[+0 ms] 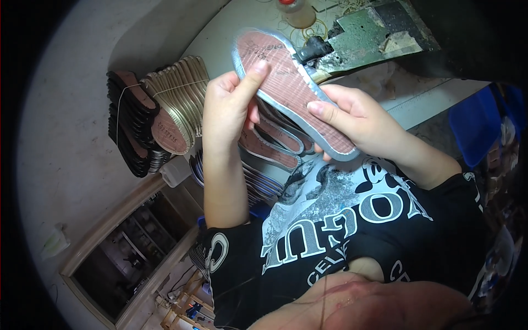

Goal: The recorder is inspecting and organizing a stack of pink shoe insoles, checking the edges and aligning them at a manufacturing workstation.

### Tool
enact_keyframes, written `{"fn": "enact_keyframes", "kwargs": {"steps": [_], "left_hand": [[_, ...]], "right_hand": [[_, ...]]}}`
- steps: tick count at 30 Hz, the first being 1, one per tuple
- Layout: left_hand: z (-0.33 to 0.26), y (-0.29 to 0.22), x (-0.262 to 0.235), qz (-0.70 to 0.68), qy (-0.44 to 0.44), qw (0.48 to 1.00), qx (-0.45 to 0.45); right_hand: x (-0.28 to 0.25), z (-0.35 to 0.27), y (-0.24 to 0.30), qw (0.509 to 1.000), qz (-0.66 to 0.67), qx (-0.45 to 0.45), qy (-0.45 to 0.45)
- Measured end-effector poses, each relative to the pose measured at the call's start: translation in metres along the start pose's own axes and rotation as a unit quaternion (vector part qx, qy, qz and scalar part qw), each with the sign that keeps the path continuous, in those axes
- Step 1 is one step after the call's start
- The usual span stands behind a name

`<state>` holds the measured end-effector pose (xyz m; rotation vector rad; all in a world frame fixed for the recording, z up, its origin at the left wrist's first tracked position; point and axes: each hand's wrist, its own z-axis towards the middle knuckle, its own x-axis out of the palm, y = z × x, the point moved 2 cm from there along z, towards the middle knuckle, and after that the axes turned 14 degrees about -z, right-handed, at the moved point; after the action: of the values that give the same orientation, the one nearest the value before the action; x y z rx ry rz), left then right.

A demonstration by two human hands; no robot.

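In front of the green metal plate, the left hand and right hand are clamped on a pink-and-silver shoe sole, apparently in a smoothing or checking step, so the next move likely calls for steady pressure.

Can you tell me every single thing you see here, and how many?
Shoe sole: one, pink with silver edge, in both hands
Loose soles: several, pink and silver, below the held one
Black soles: one bundle, black and pink, left
Gold soles: one bundle, gold and pink, beside the black
Jar: one, clear, red top, top edge
Machine: one, green and black, upper right
Table: one, pale, top
Bin: one, blue, right
Shirt: one, black, bottom
Left hand: one, bare, centre
Right hand: one, bare, right of centre
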<state>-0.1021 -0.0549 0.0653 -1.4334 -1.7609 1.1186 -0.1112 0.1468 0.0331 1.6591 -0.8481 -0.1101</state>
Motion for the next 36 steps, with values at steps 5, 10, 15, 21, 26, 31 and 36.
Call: {"fn": "enact_keyframes", "kwargs": {"steps": [5,10,15,21,26,31,36], "left_hand": [[-0.026,0.019,-0.011,-0.171,0.057,0.982,0.064],[-0.046,0.046,-0.004,-0.339,0.093,0.93,0.108],[-0.052,0.066,-0.02,-0.292,-0.088,0.927,0.219],[-0.104,0.109,-0.101,-0.157,-0.309,0.878,0.33],[-0.148,0.161,-0.161,0.194,-0.55,0.777,0.238],[-0.131,0.217,-0.155,0.221,-0.512,0.812,0.171],[-0.101,0.214,-0.114,0.516,-0.508,0.682,0.099]], "right_hand": [[0.015,-0.007,-0.008,0.991,-0.11,0.009,0.072],[0.023,-0.006,-0.009,0.992,-0.072,-0.011,0.1],[0.034,0.008,-0.027,0.98,-0.168,-0.043,0.102],[0.045,0.02,-0.037,0.963,-0.241,-0.098,0.071],[0.042,0.036,-0.045,0.645,-0.762,0.031,0.044],[0.076,0.047,-0.043,0.757,-0.634,-0.124,0.093],[0.119,0.13,-0.188,0.812,-0.507,-0.015,0.287]]}}
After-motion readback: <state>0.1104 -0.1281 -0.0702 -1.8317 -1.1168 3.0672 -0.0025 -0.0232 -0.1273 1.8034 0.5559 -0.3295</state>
